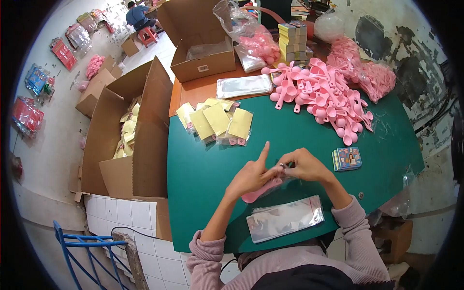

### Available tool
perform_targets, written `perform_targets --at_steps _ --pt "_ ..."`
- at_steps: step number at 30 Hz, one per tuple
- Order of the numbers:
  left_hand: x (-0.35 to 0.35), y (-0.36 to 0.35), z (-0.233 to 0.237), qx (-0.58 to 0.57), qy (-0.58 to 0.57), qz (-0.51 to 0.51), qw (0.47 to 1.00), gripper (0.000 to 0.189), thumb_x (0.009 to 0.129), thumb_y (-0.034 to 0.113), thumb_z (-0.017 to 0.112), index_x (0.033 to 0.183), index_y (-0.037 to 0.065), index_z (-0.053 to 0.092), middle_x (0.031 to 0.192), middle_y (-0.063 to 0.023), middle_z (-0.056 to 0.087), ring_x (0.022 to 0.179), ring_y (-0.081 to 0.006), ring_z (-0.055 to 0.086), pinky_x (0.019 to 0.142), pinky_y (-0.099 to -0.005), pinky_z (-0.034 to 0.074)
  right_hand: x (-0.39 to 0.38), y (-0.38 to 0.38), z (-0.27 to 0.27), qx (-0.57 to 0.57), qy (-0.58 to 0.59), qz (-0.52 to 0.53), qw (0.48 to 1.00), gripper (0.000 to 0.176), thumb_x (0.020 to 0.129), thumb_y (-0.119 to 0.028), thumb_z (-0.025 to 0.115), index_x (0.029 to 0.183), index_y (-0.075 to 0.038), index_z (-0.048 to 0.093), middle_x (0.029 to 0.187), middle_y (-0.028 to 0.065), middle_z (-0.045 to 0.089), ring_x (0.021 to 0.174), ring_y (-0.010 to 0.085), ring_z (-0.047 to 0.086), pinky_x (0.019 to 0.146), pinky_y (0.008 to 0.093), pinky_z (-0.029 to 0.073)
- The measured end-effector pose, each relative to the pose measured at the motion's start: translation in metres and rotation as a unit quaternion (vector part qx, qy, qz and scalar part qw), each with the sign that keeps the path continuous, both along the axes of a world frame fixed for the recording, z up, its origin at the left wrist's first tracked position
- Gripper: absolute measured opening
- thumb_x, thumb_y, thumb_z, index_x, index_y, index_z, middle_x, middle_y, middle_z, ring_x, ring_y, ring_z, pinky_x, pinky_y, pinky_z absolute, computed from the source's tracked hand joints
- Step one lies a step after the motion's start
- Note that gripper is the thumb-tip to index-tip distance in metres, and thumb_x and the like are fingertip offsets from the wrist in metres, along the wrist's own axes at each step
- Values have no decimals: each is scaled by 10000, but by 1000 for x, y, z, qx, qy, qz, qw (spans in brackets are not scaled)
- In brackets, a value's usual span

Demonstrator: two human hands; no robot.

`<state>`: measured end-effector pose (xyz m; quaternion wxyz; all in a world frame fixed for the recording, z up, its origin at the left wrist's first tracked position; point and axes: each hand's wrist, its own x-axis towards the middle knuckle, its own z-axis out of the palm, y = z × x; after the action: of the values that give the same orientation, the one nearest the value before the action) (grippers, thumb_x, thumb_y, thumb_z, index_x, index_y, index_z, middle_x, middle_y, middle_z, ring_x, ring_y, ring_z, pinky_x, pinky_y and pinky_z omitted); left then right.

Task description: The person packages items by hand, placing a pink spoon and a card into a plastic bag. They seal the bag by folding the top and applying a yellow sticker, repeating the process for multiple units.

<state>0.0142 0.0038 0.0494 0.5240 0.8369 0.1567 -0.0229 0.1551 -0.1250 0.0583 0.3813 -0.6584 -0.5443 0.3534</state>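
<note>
In the head view, just beyond the stack of flat, glossy sleeves [285, 220], your left hand [252, 176] and right hand [305, 165] pinch the crinkled clear bag [275, 185] holding a smooth pink scoop [256, 194], your left index finger sticking out. Farther beyond that stack lie the yellow-backed packets [216, 121], to the left, and the heaped round-bowled scoops [325, 94], to the right, with the small glossy cards [347, 159] nearer.

A blue tubular metal frame [92, 244] stands by the white tiled floor [117, 211] at lower left. At upper left, 1 person [137, 15] in a blue top sits on a red stool [147, 35]. The right wall [403, 29] has peeling paint.
</note>
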Motion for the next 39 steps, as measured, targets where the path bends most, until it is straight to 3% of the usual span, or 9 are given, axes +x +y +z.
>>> perform_targets --at_steps 4,11,20,22,23,24,27,33,39 --pt "-14 35 -17 -23 -23 -88 996 728 804 241 641 1383 90 225 805 -60 619 738 -126 572 677 -250 459 13 0 -9 -12 102 -69 992 223 673 -99 727 709 -8 526 593 4 510 544 76 459 498 239 387" --pt "-24 55 -23 -231 -45 45 971 395 815 60 603 1169 50 427 861 -66 621 750 -96 558 663 -226 457 15 0 -14 28 252 -142 957 233 712 -157 723 696 -10 542 632 -8 517 565 41 418 466 208 314" --pt "-12 23 -38 -193 -103 212 953 344 858 142 572 1148 10 443 997 -133 582 850 -149 595 763 -260 490 19 6 -23 53 38 -217 974 170 724 -138 697 772 8 623 603 30 547 589 92 512 526 245 398" --pt "-9 8 -42 -123 -106 269 949 341 888 194 535 1156 4 441 1036 -150 569 890 -172 599 801 -276 490 12 11 -18 199 -100 -293 930 196 702 -145 706 812 1 634 719 104 615 659 180 596 597 280 461" --pt "-8 3 -45 -305 -80 203 927 375 914 271 466 1155 -15 438 1054 -152 566 941 -189 584 819 -291 484 14 8 -19 136 -102 -225 959 311 707 -162 699 975 -28 615 994 191 593 873 287 596 756 339 472" --pt "-6 -3 -48 -476 -51 129 868 440 939 348 398 1155 -33 436 1072 -155 563 992 -206 568 838 -305 479 13 6 -19 135 -103 -226 959 311 707 -162 699 975 -28 615 994 191 593 873 287 596 756 339 472" --pt "-8 -17 -43 -448 -15 121 886 487 957 367 305 1201 -44 401 1113 -160 550 1035 -223 554 888 -317 458 2 -6 -17 135 -185 43 973 461 739 -178 675 1152 -66 504 1235 183 436 1100 335 449 906 376 387" --pt "-24 -21 -47 -402 -26 124 907 369 957 196 354 1267 -2 328 1133 -161 533 1031 -214 556 871 -311 462 -19 -11 -28 116 -237 -19 964 283 737 -166 652 973 -55 543 1005 129 491 980 298 464 832 379 404" --pt "-30 -17 -35 -463 -19 215 860 573 960 238 326 1408 125 -13 1094 -176 554 1016 -237 561 906 -352 440 -38 2 -32 148 -291 2 945 224 706 -147 654 866 -58 526 885 95 473 893 264 463 738 370 387"
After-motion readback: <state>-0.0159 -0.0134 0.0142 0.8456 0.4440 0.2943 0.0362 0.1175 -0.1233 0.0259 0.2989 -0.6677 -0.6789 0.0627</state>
